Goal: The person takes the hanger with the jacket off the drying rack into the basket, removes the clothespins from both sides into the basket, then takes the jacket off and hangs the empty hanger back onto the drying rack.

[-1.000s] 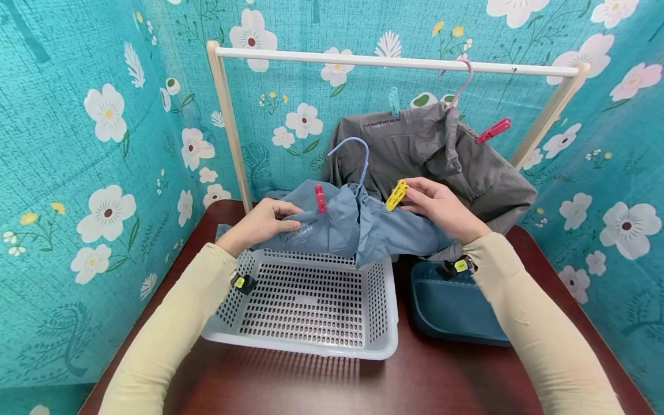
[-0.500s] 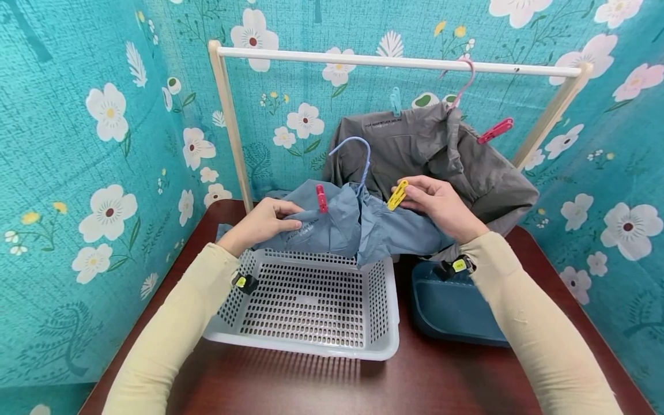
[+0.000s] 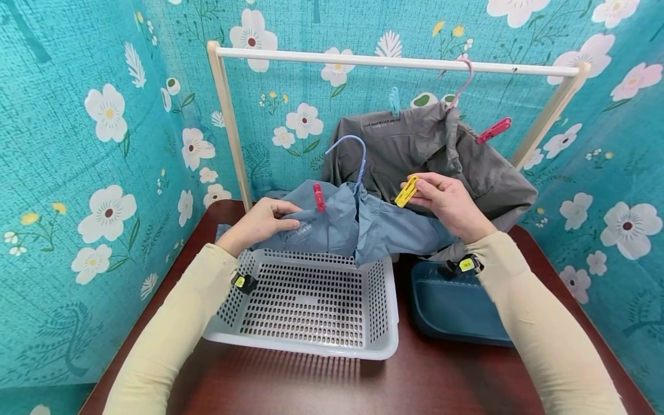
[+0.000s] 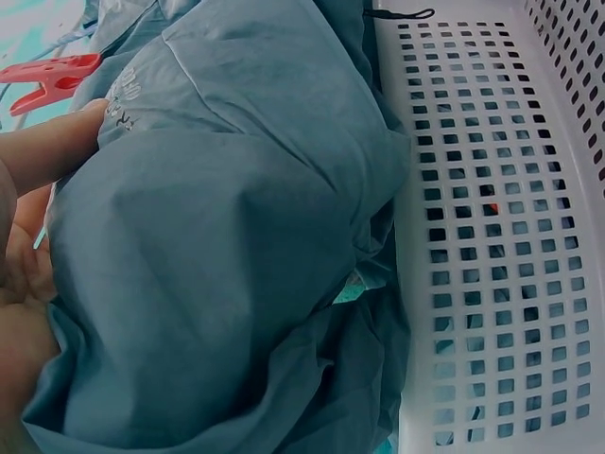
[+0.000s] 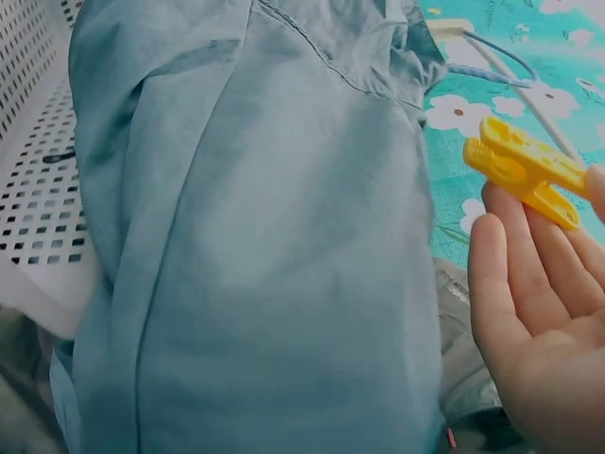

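A blue-grey jacket (image 3: pixel 332 227) on a blue hanger (image 3: pixel 361 167) lies across the back of the white basket. My left hand (image 3: pixel 263 223) pinches the jacket's left shoulder between thumb and fingers; the left wrist view shows the thumb near the small print. Just right of that hand, a red clothespin (image 3: pixel 319 197) is clipped on the fabric. In my right hand (image 3: pixel 448 204) a yellow clothespin (image 3: pixel 407 191) is pinched, a little above the right shoulder. The right wrist view shows the yellow clothespin (image 5: pixel 527 170) apart from the cloth.
A grey garment (image 3: pixel 399 144) hangs by a pink hanger (image 3: pixel 463 83) from the white rail (image 3: pixel 337 57), with a light-blue clothespin (image 3: pixel 395 101) and a red one on it. The white perforated basket (image 3: pixel 306 346) stands in front, beside a dark blue tray (image 3: pixel 461 331).
My right hand has moved slightly right and away from the jacket's shoulder, taking the yellow clothespin with it. The left hand keeps its grip, and the hanger hook has shifted slightly left.
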Motion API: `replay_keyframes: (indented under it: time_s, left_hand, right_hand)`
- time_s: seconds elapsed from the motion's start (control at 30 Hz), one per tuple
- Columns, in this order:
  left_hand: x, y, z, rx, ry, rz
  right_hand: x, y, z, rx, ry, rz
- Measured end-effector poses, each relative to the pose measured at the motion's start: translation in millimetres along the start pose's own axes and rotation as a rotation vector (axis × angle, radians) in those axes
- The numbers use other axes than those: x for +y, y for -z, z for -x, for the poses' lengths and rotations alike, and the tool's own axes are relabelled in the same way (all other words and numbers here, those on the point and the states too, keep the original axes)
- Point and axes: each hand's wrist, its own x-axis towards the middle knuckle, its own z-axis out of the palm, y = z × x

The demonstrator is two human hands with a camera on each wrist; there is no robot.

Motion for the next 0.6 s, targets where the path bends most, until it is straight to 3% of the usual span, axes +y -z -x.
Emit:
replay_keyframes:
  time_s: [0.3,0.6]
  left_hand:
    - [-2.4,5.0,2.8,0.025,0.019,0.009]
    - [0.2,10.8,5.3,0.055,0.047,-0.007]
  right_hand:
    - [-8.8,18.2,14.4,-0.087,-0.095,0.119]
    - [-6.9,31.9,28.2,-0.197,-0.111,0.118]
